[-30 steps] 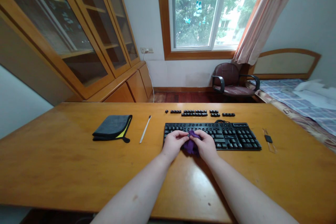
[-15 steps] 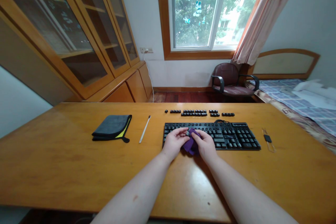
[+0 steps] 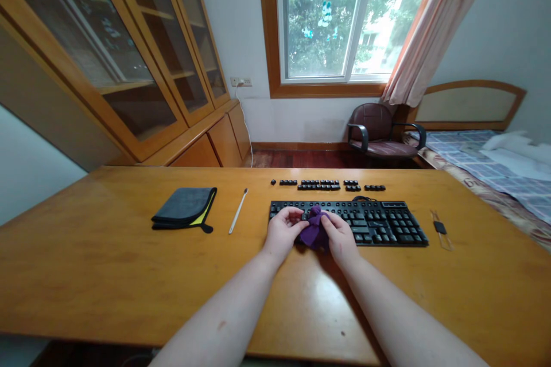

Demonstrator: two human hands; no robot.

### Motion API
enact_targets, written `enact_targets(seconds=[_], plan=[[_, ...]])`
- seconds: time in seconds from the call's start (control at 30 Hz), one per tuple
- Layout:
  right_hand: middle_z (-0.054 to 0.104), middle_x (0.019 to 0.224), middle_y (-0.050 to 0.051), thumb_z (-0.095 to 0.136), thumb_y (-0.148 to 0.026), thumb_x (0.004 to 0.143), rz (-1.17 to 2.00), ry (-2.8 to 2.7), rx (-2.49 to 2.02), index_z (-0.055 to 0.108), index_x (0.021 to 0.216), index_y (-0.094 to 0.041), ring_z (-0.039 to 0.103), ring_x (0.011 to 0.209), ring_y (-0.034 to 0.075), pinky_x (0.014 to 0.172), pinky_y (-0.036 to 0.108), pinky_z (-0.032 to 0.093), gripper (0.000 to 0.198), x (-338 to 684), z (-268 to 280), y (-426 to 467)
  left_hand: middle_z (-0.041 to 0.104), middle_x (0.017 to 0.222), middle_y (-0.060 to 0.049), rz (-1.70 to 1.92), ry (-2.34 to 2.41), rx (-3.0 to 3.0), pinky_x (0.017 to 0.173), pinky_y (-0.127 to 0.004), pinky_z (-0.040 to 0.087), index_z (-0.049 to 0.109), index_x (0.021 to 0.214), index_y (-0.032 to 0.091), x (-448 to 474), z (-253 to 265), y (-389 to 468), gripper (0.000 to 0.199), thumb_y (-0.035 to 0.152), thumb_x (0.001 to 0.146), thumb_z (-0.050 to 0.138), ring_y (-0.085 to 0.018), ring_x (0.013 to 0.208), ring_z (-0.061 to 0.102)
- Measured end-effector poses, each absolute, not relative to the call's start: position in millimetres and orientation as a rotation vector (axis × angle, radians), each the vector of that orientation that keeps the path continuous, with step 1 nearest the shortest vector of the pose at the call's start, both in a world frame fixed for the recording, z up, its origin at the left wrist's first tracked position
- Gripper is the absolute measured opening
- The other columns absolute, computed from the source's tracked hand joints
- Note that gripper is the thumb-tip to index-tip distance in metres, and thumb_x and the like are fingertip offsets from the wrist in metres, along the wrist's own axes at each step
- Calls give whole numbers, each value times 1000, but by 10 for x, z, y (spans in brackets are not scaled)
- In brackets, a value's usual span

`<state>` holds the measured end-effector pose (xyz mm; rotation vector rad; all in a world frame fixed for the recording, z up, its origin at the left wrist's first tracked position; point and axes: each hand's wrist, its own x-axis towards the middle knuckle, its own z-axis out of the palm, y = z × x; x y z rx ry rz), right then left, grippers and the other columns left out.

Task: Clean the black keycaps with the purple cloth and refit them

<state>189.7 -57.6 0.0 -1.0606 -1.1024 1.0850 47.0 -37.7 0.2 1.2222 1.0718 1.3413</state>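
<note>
A crumpled purple cloth (image 3: 315, 234) is bunched between my two hands over the front of a black keyboard (image 3: 394, 223). My right hand (image 3: 342, 238) is closed on the cloth's right side, thumb pressed on top. From the left, my left hand (image 3: 280, 235) has its thumb against the cloth, with its fingers curled behind. Anything inside the folds is hidden. Small top-row switches show on the keyboard without caps. Beyond it lie removed black keycaps (image 3: 319, 186) in short rows.
A wire keycap puller (image 3: 439, 227) lies right of the keyboard. To the left are a white toothbrush (image 3: 238, 212) and a folded grey cloth (image 3: 184, 207) with yellow lining. All rest on a wooden desk (image 3: 129, 281). Past it stand a chair (image 3: 379, 132) and glass-door cabinets (image 3: 163, 57).
A small keycap showed at my left fingertips before; now the purple cloth covers that spot. The cloth has bunched up higher between my hands. Things on the desk have stayed put.
</note>
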Motion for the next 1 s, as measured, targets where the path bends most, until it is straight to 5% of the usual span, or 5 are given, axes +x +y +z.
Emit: enact_targets(seconds=[0.23,0.57,1.0], plan=[[67,96,5,69,-28,64,957,-1406,-1163,66,94,-21,60,91,23,85,37,45,31,1877,16,-589,63,74,-1,1250,1184,1654,72,-27,47,62,72,17,409,-23,-424,9,13,64,64,-15,74,59],[67,76,4,67,-29,62,879,-1480,-1326,68,75,-19,59,73,20,69,32,45,16,1881,74,-589,65,79,-1,1143,1167,1974,90,-35,43,68,77,25,383,49,-471,15,15,71,59,-20,93,59],[65,69,3,65,-41,67,1097,-1163,-1242,66,75,-16,56,66,18,62,28,41,27,1891,79,-539,66,75,-2,1201,1190,1559,70,-28,49,65,75,16,454,42,-457,16,19,61,70,-16,72,61]])
